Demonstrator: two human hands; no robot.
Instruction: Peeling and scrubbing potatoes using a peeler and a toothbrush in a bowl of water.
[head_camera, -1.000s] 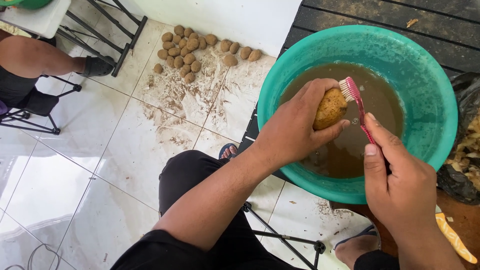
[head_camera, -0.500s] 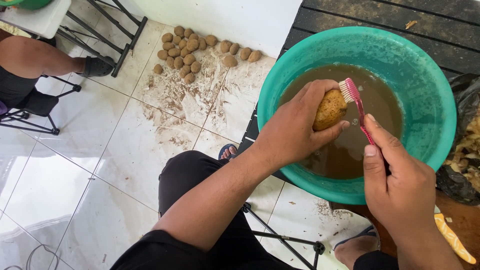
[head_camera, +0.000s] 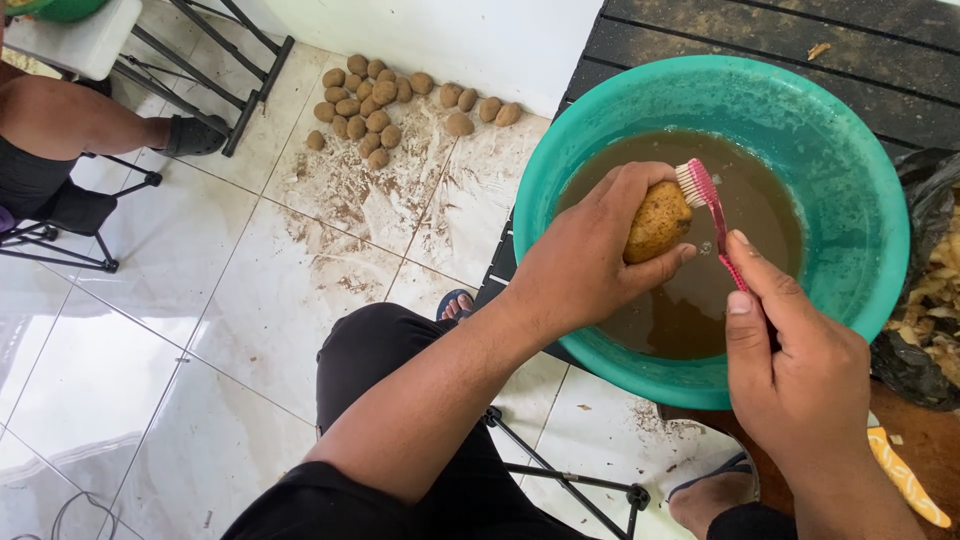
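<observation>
- Gripping a potato (head_camera: 657, 220), the left hand (head_camera: 590, 255) has its fingers curled over the top and the thumb pressed under; the potato sits above the brown water, over the middle of the teal basin (head_camera: 560, 165).
- Right hand (head_camera: 800, 375): closed around the handle of a pink toothbrush (head_camera: 712, 205), index finger laid along the handle. Bristle head touches the potato's upper right edge, inside the basin's rim.
- Water in the basin is muddy brown, opaque.
- Heap of unwashed potatoes (head_camera: 375, 105) lies on the white tiled floor, well apart from the basin to its left, by the wall; soil is smeared between heap and basin.
- Black bag of peelings (head_camera: 925, 300) sits just beside the basin's right rim.
- Another person's leg (head_camera: 75, 120) shows far left of the basin.
</observation>
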